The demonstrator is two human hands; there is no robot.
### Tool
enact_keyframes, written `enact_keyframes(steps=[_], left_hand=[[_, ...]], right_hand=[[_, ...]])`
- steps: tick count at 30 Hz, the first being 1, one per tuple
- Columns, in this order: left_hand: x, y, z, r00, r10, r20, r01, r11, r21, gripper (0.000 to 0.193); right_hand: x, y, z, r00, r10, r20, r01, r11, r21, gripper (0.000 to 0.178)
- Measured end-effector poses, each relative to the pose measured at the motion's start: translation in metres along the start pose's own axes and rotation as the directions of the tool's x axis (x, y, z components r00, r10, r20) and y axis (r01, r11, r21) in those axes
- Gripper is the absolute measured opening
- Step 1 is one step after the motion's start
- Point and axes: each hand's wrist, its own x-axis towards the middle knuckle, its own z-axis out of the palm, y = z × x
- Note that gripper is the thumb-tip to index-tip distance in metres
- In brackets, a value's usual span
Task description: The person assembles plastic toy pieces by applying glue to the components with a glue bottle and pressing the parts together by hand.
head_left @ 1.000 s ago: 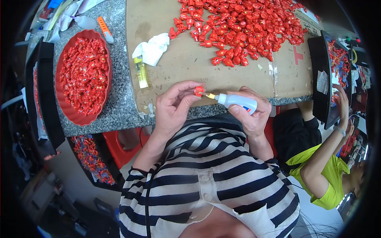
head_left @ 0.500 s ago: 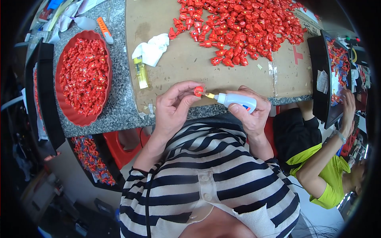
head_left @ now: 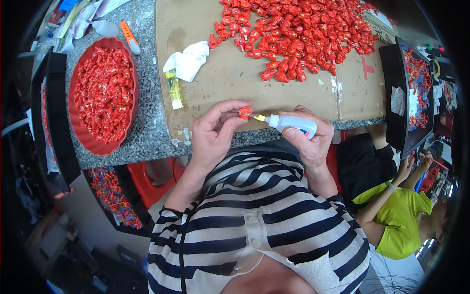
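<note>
Between the thumb and fingers of my left hand (head_left: 215,128) is a small red plastic piece (head_left: 244,112), held just above the front edge of the table. My right hand (head_left: 313,134) is wrapped round a white squeeze bottle (head_left: 293,124) lying nearly level, its thin yellow-tipped nozzle (head_left: 260,117) pointing left. The nozzle's end meets the red piece or stops right at it; which, I cannot tell. Beyond my hands, a big heap of similar red pieces (head_left: 298,39) covers the far part of a cardboard sheet (head_left: 230,88).
A red scalloped tray (head_left: 74,112) full of red pieces stands at left on the granite table (head_left: 149,137). Nearby lie an orange cutter (head_left: 128,35), a crumpled white tissue (head_left: 188,61) and a yellow-clear lighter (head_left: 174,90). At right, a co-worker (head_left: 399,220) sits beside a black bin (head_left: 397,98).
My hands, the bottle and the red piece keep nearly the same place. At right, the co-worker's arm has drawn down from the black bin, and both their hands now show together.
</note>
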Motion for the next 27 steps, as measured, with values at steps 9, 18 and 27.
enact_keyframes(steps=[9,18,27], left_hand=[[0.0001,-0.0007,0.0003,1.0,-0.005,-0.009,0.005,0.998,-0.061,0.021],[-0.0002,-0.0012,0.0015,0.998,-0.002,-0.062,-0.005,0.994,-0.113,0.022],[-0.0002,0.0019,0.0025,0.997,-0.025,-0.079,0.015,0.992,-0.122,0.022]], right_hand=[[-0.0005,-0.0021,0.0001,0.998,0.067,-0.01,-0.067,0.998,0.004,0.022],[-0.0016,-0.0005,-0.0019,0.996,0.07,-0.055,-0.07,0.997,-0.011,0.024],[0.0006,-0.0016,0.0004,0.998,0.057,-0.037,-0.057,0.998,-0.022,0.022]])
